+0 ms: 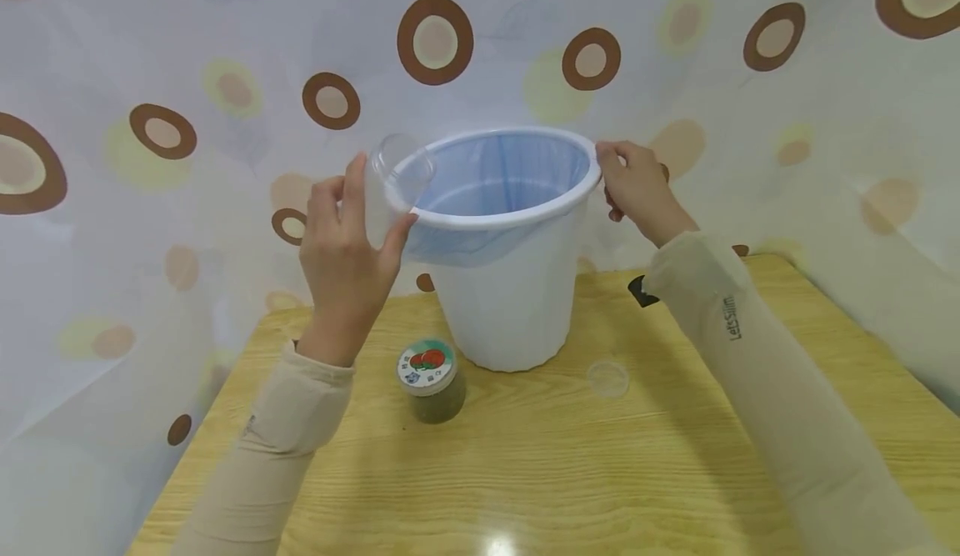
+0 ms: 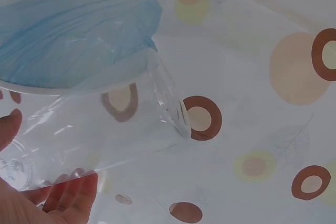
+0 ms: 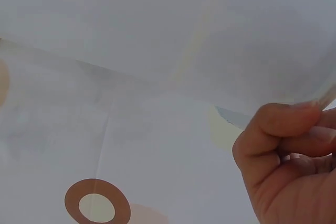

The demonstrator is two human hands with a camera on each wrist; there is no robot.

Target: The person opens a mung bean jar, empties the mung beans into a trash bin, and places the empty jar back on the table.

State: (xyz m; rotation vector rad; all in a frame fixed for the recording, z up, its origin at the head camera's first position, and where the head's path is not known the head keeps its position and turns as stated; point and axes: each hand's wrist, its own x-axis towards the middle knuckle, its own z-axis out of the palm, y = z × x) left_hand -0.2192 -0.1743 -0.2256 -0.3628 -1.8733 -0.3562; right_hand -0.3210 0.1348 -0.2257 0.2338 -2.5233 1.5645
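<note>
A white trash can stands upright on the table, lined with a thin blue bag that folds over its rim. My left hand grips a clear, see-through plastic jar at the can's left rim, thumb on one side and fingers on the other. Its uncovered mouth tilts up and to the right; in the left wrist view the jar looks empty. On the opposite side, my right hand pinches the can's right rim with thumb and curled fingers, also seen in the right wrist view.
In front of the can sits a dark-filled jar with a tomato picture on its lid. A clear round lid lies on the wooden table to the right. Behind hangs a patterned white cloth.
</note>
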